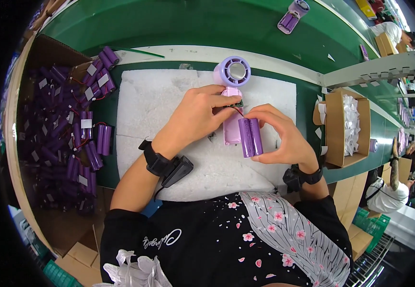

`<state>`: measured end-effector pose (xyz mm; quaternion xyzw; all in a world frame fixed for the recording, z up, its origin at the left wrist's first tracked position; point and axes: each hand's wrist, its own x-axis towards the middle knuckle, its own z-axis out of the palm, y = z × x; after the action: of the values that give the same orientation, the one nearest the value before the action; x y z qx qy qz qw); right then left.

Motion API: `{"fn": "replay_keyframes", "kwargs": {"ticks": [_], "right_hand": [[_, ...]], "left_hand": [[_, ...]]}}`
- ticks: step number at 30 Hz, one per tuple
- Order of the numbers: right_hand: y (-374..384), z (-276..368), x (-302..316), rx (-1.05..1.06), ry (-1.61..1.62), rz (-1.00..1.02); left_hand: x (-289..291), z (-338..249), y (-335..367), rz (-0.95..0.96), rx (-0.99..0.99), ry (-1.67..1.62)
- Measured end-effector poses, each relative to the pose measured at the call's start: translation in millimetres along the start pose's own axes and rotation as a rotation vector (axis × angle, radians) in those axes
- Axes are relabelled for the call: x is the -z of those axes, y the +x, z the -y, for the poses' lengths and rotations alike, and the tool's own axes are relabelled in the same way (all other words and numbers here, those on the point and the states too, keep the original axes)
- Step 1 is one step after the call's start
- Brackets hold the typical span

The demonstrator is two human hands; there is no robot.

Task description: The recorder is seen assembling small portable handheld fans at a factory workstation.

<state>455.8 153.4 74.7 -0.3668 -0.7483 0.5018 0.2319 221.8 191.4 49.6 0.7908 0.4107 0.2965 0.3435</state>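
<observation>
Fan [231, 91] right of battery box [61, 49]

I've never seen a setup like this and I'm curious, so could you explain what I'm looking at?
There's no machine here, just a person's two bare hands. The single picture comes from a wide fisheye camera on their head, looking down, which is why straight edges bend. The left hand has its fingers at the handle of what looks like a lilac handheld fan. The right hand holds a joined pair of purple battery cells. Beneath is a white foam sheet on a green bench. A box at left holds many purple packs; one at right holds white pieces.
</observation>
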Motion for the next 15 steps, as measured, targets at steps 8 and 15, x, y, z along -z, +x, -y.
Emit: {"fn": "replay_keyframes", "kwargs": {"ticks": [8, 15], "right_hand": [[6.2, -8.2, -20.3, 0.034, -0.14, -0.117], [7.0, -4.3, -29.9, 0.117, -0.343, -0.119]], "left_hand": [[1.9, -1.9, 0.4, 0.039, -0.014, -0.041], [4.4, -2.0, -2.9, 0.077, 0.022, -0.015]]}}
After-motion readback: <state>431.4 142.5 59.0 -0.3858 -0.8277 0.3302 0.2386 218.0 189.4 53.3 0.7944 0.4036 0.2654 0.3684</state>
